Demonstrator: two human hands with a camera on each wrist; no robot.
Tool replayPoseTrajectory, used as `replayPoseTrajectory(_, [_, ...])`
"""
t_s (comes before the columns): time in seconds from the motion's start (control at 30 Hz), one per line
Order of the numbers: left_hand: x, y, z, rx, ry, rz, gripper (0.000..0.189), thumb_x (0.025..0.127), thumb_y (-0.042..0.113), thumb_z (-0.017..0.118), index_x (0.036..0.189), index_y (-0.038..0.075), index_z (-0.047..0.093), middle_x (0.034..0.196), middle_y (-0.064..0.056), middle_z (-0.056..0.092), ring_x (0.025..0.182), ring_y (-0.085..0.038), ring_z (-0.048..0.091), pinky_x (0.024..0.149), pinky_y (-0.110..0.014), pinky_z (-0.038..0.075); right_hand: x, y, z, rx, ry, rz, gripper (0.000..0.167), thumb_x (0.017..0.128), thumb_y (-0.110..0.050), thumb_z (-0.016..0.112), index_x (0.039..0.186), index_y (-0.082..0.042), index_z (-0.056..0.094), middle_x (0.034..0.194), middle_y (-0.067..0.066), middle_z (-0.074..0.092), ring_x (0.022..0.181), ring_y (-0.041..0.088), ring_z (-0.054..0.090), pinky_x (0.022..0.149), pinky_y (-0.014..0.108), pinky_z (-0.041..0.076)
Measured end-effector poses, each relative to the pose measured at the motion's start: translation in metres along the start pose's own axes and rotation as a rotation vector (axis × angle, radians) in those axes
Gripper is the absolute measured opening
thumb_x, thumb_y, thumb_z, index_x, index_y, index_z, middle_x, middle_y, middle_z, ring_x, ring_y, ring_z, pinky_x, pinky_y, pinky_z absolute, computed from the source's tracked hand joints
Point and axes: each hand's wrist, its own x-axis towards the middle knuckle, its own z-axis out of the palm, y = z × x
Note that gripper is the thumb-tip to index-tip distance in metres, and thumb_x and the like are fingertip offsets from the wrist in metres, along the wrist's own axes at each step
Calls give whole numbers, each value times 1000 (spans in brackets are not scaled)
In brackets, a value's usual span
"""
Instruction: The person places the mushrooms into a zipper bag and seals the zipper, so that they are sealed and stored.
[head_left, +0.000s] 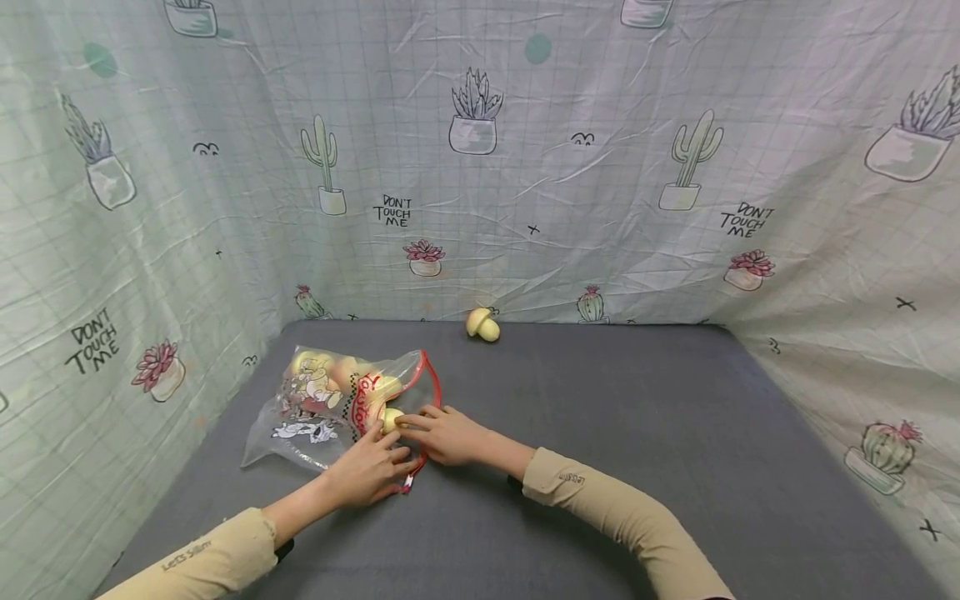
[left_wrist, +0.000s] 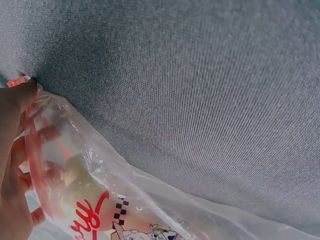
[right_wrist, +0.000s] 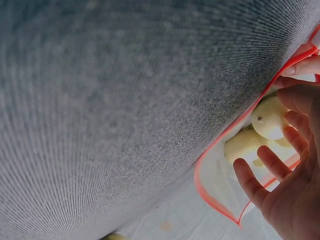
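A clear zip bag with a red-edged mouth and red lettering lies on the left of the table, holding several pale yellow and reddish pieces like toy mushrooms. My left hand grips the bag at the near end of its mouth; in the left wrist view its thumb is over the red edge and some fingers show through the plastic. My right hand reaches to the mouth from the right, fingers loosely spread. Its fingertips are right at a pale yellow round piece just inside the opening.
A toy mushroom with a tan cap lies at the back of the dark grey table, near the foot of the curtain. Curtains printed with potted plants enclose the back and both sides.
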Motion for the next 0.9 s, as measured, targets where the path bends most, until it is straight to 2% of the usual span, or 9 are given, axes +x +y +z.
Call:
replayPoseTrajectory(0.23, [-2,2,2,7,38,-1,47,73,50,61,112,24,63,94,6,63,97,-22,52,82,-48,36,-1,1,-1,10,15,0,49,90,-30,46,137,-28,33,140,-6,36,107,12,44,70,25,42])
replayPoseTrajectory(0.5, [-3,2,4,-44,93,3,37,73,43,63,107,27,64,94,6,62,94,-23,51,80,-52,38,-1,3,3,-28,26,-5,48,90,-28,46,137,-30,34,140,-8,36,105,11,44,66,24,39])
replayPoseTrajectory(0.9, [-3,3,4,-41,110,-1,35,74,43,62,106,29,64,93,7,62,92,-23,51,81,-56,38,1,6,4,-61,2,-4,48,91,-31,45,137,-33,33,142,-10,33,107,12,44,67,25,40])
